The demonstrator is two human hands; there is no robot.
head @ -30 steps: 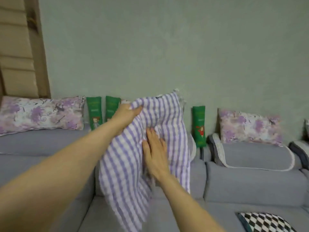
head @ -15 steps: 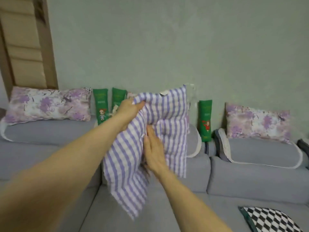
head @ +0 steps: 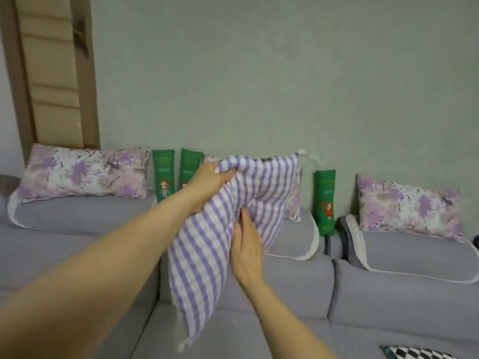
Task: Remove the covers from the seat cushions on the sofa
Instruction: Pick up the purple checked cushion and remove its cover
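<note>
Fabric is bunching at the top edge of the purple-and-white checked cloth cushion cover (head: 228,229), where the left hand (head: 210,178) is clenching it with its fingers (head: 228,173) closed on a fold. The right hand (head: 246,251) is lying against the cover's middle, fingers extended and partly tucked into a crease; whether they are pinching cloth cannot be told. The cover is hanging in the air above the grey fabric sofa (head: 375,294), its lower corner dangling free over the seat. Behind it, purple floral pillows (head: 85,174) and narrow green printed cushions (head: 325,203) are lining the sofa's back edge against the wall. Open seat room is lying below and to the right.
</note>
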